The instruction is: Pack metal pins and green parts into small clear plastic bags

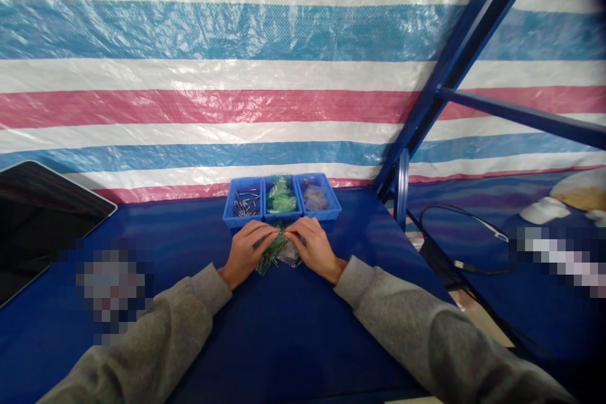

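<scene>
My left hand (249, 250) and my right hand (315, 249) meet just in front of three blue bins, thumbs and fingertips pinched close together. What the fingertips hold is too small to make out. Under and between them lie a green plastic packet (266, 260) and a clear packet (288, 254) with small dark and metallic pieces. The left bin (228, 212) holds metal pins (246, 204). Green packets (281, 197) fill the middle bin, and clear packets (315, 198) lie in the right bin (335, 204).
A dark-screened device (42, 221) stands at the left on the blue table (274, 341). Blue metal bars (426, 101) rise at the right, beside a second surface with a black cable (466, 268). Striped sheeting (213, 107) hangs behind.
</scene>
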`<state>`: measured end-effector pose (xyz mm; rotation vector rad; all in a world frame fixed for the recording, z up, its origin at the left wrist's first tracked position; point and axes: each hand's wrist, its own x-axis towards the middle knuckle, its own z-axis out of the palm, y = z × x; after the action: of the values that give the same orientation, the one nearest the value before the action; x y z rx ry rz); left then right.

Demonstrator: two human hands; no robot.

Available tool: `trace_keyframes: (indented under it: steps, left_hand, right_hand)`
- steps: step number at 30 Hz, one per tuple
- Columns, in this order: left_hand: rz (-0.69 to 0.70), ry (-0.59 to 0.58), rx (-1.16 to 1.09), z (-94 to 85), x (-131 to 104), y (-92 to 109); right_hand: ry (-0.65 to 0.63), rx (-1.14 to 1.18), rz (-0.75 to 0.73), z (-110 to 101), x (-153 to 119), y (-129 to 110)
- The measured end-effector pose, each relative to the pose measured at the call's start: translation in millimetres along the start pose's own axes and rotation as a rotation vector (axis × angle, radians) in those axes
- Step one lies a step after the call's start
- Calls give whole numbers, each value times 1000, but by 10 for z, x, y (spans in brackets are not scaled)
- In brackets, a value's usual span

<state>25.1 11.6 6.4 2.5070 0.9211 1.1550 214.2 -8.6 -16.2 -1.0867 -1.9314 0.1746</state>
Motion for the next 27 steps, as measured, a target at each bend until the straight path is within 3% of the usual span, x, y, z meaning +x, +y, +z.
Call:
trace_keyframes:
  steps: [8,19,27]
  left_hand:
    - [41,68,-58,-26,-1,38]
    - [-134,31,5,3,-64,-5]
    - [3,30,-6,10,-31,-30]
  right_hand:
    - [21,-15,20,1,0,1]
    - [62,-3,61,-28,10,-40]
    - [95,4,67,-33,14,-47]
